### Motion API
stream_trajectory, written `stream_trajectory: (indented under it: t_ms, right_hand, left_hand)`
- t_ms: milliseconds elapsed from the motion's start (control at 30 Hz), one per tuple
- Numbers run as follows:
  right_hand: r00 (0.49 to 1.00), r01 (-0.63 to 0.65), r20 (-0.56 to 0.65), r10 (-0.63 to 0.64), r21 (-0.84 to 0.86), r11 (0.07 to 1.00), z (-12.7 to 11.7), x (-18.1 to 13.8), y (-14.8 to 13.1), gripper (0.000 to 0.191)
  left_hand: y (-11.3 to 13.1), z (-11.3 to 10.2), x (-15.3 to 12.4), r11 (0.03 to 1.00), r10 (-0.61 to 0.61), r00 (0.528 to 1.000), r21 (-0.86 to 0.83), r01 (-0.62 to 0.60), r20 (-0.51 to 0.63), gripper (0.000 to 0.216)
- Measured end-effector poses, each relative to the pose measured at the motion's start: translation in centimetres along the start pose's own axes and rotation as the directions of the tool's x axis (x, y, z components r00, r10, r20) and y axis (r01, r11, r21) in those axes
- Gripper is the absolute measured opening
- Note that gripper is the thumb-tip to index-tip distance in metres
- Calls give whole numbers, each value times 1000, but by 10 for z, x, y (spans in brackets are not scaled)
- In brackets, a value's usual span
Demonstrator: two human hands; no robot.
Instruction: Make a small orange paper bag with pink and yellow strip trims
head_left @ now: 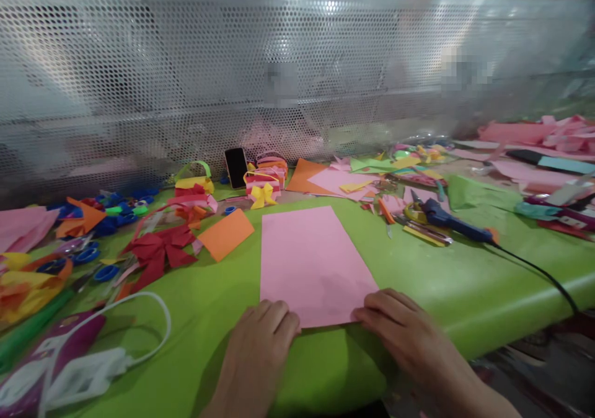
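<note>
A plain pink sheet of paper [311,257] lies flat on the green tabletop [190,337], its short edge towards me. At its near left corner, my left hand [261,343] has its fingers curled together over the edge. My right hand [402,331] pinches the near right corner, the thumb side tucked in at the rim. Both thumbs are mostly hidden. Just left of the sheet, an orange paper piece [227,234] lies tilted, near a red paper bow [162,249].
A blue glue gun [453,219] rests at right, its black cord [534,266] running over the table edge. Small paper bags [264,185] and a phone [237,168] stand at the back. A white charger [86,374] sits front left. A perforated metal panel [195,64] closes off the back.
</note>
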State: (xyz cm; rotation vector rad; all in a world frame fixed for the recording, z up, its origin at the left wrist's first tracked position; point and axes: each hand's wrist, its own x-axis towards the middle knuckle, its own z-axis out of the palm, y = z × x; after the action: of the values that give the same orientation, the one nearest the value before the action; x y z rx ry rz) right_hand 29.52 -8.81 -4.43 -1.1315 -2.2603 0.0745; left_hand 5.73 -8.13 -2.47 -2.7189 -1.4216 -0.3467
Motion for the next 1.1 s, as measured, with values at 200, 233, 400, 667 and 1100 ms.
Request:
stream_trajectory:
  t_ms: [200,233,400,667,1100]
  right_hand:
    - [999,-45,21,49,-156,987,8,6,9,35]
    - [997,-65,29,72,-181,981,8,7,11,35]
    - [990,-132,19,139,-222,966,6,15,19,40]
    - [945,-289,101,310,-176,941,6,17,16,16]
    - [994,-7,-105,-37,-383,924,31,17,-29,27]
  left_hand:
    - [4,-4,8,981,-190,978,-23,193,88,20]
    - [4,-5,10,972,-226,967,-30,231,119,20]
    - [3,-11,17,926,-342,909,-79,369,237,18]
    - [-1,-26,27,846,-456,819,-115,520,349,11]
    - [19,-1,16,991,18,999,130,-23,36,26]
